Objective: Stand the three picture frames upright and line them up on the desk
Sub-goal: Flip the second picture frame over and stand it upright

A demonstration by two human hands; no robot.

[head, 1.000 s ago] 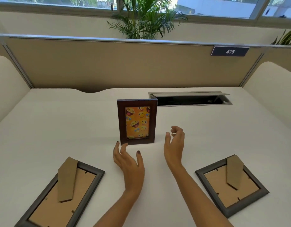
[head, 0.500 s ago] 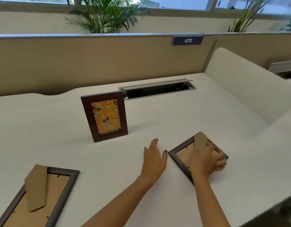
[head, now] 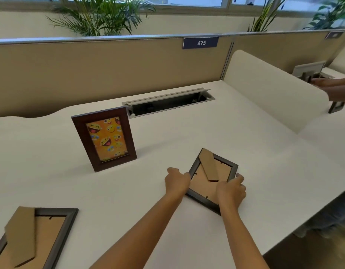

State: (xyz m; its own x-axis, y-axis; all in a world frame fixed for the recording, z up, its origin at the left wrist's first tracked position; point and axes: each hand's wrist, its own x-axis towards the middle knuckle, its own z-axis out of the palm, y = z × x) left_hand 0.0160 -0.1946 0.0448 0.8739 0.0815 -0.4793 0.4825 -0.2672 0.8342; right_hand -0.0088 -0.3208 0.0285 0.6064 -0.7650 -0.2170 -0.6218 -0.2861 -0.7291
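A brown picture frame (head: pixel 104 138) with an orange emoji picture stands upright in the middle of the white desk (head: pixel 167 136). To its right a small dark grey frame (head: pixel 210 177) lies face down, cardboard back and stand showing. My left hand (head: pixel 176 181) grips its left edge and my right hand (head: pixel 231 191) grips its right near edge. The frame looks slightly lifted at the near side. A second dark grey frame (head: pixel 37 237) lies face down at the near left, apart from both hands.
An open cable slot (head: pixel 167 101) is set into the desk behind the upright frame. A beige partition (head: pixel 109 70) closes the back and a white curved divider (head: pixel 264 88) the right side. Another person's hands (head: pixel 332 88) handle frames at the neighbouring desk. The desk's edge runs at the near right.
Both hands left the upright brown frame and moved right. My left hand, flat on the desk half a second ago, has now closed on the small frame's left edge; the right hand holds its right side.
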